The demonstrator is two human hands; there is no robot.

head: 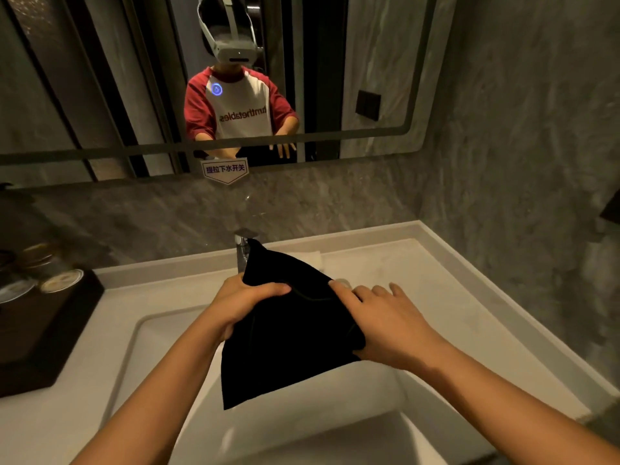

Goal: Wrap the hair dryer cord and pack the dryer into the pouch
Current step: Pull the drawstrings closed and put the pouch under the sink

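Observation:
A black cloth pouch (288,340) hangs over the white sink basin, held up between both hands. My left hand (241,303) is closed around its upper left part, thumb across the front. On the pouch's right edge lies my right hand (385,320), thumb tucked under the cloth and fingers stretched out flat on top. The pouch bulges a little; what is inside it is hidden. No hair dryer or cord shows anywhere.
A chrome faucet (242,250) rises just behind the pouch. The white sink (161,330) is set in a white counter (402,263). At the left stands a dark tray (47,327) with lidded cups. A mirror (369,62) and grey stone wall are behind.

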